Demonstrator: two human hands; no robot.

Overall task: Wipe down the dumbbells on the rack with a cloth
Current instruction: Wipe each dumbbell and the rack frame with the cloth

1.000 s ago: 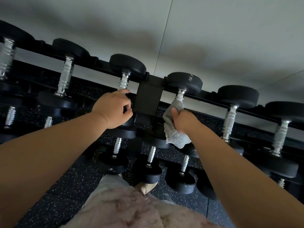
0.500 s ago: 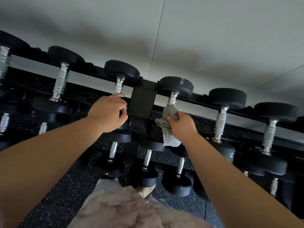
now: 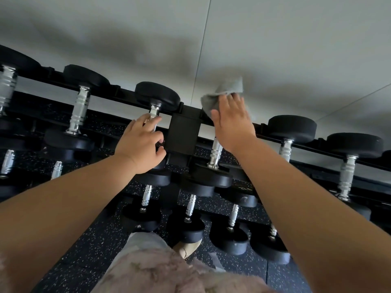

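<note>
A black rack point(image 3: 183, 134) carries rows of black-headed dumbbells with chrome grips. My right hand point(image 3: 232, 121) lies with straight fingers on a grey cloth point(image 3: 224, 94), pressing it on the far head of a top-row dumbbell; that head is hidden under cloth and hand. Its chrome grip point(image 3: 215, 152) shows below my wrist. My left hand point(image 3: 141, 142) curls round the grip of the neighbouring dumbbell point(image 3: 157, 95) just left of the rack's centre post.
More dumbbells point(image 3: 293, 129) run along the top rail to both sides, with lower tiers point(image 3: 187, 227) beneath. A pale wall point(image 3: 275, 49) stands right behind the rack. Speckled black floor point(image 3: 88, 246) and my shoe point(image 3: 188, 248) are below.
My right hand has left the chrome grip and moved up with the cloth onto the dumbbell's far head, fingers now flat. My left hand has stayed on its grip.
</note>
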